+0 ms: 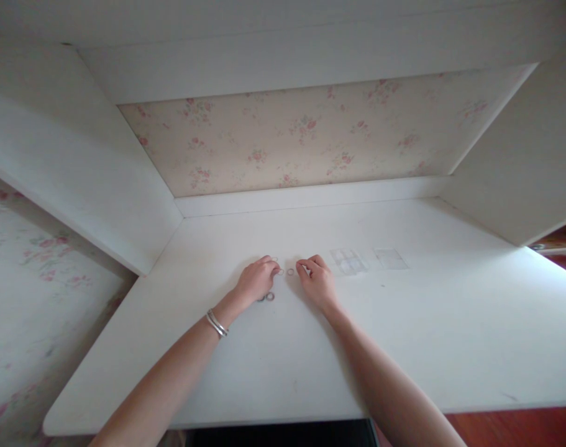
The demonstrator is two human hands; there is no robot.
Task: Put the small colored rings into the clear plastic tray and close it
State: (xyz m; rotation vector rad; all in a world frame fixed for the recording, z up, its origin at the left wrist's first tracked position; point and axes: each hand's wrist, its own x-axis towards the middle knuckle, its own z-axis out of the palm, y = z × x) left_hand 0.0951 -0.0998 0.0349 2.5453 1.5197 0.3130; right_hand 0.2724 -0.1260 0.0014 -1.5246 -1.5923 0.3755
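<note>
My left hand is closed in a pinch at the middle of the white desk, with a thin ring at its fingertips. Another pale ring shows just beyond those fingers. My right hand also has thumb and fingers pressed together; whatever they may hold is too small to make out. A small pinkish ring lies flat on the desk between the two hands. Close below my left hand is a darker ring, and a second dark ring beside it is partly hidden by the hand.
Two clear plastic bags lie flat to the right of my hands. White side panels and a floral-papered back wall enclose the white desk. A black seat edge shows below its front edge.
</note>
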